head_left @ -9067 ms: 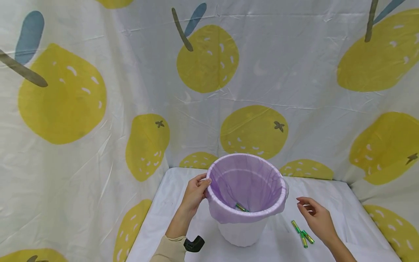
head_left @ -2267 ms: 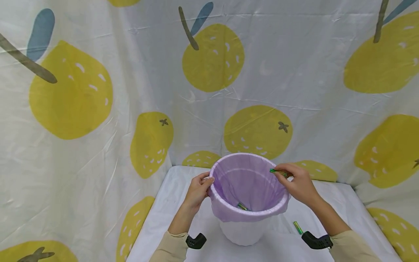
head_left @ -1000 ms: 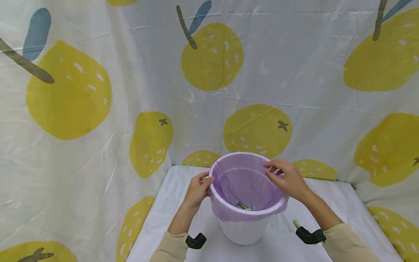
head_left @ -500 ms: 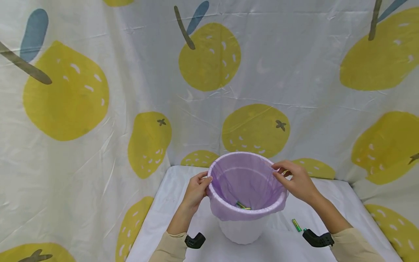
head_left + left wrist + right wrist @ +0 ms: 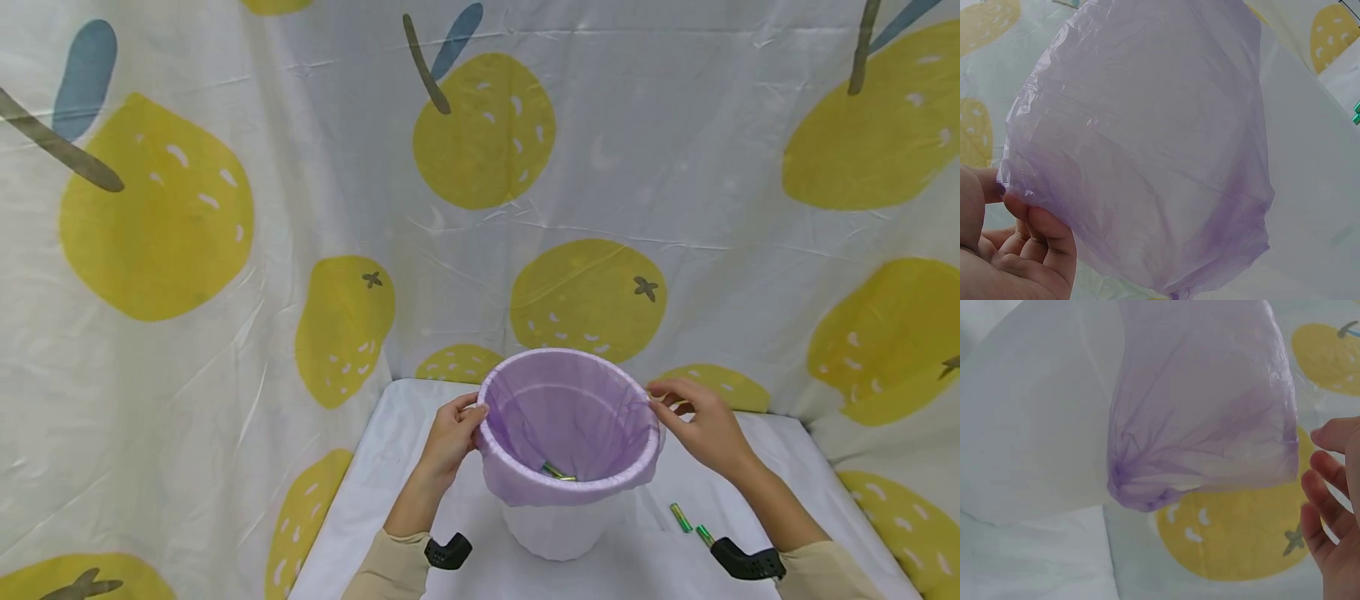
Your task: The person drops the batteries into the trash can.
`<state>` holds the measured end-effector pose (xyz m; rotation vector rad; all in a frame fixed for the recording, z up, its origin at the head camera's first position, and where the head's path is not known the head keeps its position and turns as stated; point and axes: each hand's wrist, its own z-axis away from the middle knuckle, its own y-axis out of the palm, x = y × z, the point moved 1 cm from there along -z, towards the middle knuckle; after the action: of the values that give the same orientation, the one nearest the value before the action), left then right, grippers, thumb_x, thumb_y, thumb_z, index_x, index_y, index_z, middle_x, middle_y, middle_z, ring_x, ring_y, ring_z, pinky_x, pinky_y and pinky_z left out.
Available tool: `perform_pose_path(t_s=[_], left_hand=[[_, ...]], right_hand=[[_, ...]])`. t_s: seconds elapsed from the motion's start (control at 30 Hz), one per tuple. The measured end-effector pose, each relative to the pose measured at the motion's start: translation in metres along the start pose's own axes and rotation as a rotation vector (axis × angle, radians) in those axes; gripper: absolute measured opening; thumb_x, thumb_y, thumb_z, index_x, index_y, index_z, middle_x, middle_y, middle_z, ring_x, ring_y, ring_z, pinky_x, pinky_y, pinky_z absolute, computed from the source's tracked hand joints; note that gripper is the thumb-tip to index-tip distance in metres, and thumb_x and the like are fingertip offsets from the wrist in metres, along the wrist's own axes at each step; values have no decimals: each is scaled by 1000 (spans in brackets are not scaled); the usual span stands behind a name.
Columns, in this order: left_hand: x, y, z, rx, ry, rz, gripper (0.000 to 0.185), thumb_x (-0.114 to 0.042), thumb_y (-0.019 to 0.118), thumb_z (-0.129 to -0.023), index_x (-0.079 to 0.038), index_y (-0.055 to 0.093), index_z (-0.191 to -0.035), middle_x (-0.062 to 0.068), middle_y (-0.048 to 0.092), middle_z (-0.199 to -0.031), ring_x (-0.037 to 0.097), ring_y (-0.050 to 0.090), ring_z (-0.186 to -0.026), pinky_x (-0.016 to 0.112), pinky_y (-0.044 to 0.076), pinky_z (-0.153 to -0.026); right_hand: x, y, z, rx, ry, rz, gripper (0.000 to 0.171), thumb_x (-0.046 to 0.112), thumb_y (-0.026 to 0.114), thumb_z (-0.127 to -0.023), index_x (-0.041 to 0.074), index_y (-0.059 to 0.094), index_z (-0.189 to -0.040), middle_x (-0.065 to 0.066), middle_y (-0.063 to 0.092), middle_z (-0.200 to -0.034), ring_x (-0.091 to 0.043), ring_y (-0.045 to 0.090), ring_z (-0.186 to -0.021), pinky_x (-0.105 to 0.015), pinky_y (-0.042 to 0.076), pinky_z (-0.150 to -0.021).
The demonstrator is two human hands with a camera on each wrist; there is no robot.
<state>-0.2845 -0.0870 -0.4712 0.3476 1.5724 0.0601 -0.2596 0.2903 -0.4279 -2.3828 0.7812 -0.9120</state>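
While the left hand (image 5: 450, 437) grips the bin (image 5: 558, 533) rim and the right hand (image 5: 701, 425), fingers loose, hovers beside it, 2 batteries (image 5: 692, 525) lie nearby; tugging the liner (image 5: 570, 417) could tip it.

A table (image 5: 420, 433) covered with a white sheet carries everything; its far edge and both sides meet a hanging cloth printed with yellow fruit. A white bin (image 5: 557, 530) stands directly on it, near the middle and toward the front, with a purple liner folded over its rim. Two small green batteries (image 5: 692, 525) lie loose on the sheet to the right of the bin's base, close together and roughly end to end, clear of the bin.
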Motion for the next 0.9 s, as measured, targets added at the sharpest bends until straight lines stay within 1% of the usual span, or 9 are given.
perform_pose_path(t_s=[0.2,0.37,0.53,0.73,0.9], left_hand=[[0,1,0,0,5,-4,45,-10,64,-103,11,52,-140,8,68,-88,8,61,-69,23,54,-63],[0,1,0,-7,2,-2,43,-10,64,-103,10,54,-139,10,68,-89,8,61,-68,23,53,-62],[0,1,1,-5,1,-4,44,-10,64,-102,11,53,-140,10,69,-90,9,62,-69,23,54,-63],[0,0,1,-3,2,-5,45,-11,65,-102,11,53,-140,8,68,-89,8,61,-69,23,53,-63],[1,-1,0,1,1,-5,45,-11,64,-103,11,53,-140,6,67,-86,8,60,-70,24,54,-64]], right_hand=[[-8,-4,11,-38,5,13,28,-11,78,-82,1,74,-106,-7,71,-98,-1,58,-82,-12,49,-68],[-19,-7,24,-58,31,37,28,-10,79,-82,3,74,-106,-8,71,-96,0,58,-82,-14,51,-67],[-29,-9,40,-73,62,49,29,-11,79,-81,5,75,-104,-7,71,-95,-1,58,-80,-11,48,-67],[-37,-10,55,-87,131,68,27,-9,79,-82,3,75,-106,-10,72,-95,1,58,-79,-10,48,-66],[-45,-8,70,-87,197,81,25,-7,79,-84,1,75,-108,-13,72,-100,3,58,-80,-9,47,-67]])
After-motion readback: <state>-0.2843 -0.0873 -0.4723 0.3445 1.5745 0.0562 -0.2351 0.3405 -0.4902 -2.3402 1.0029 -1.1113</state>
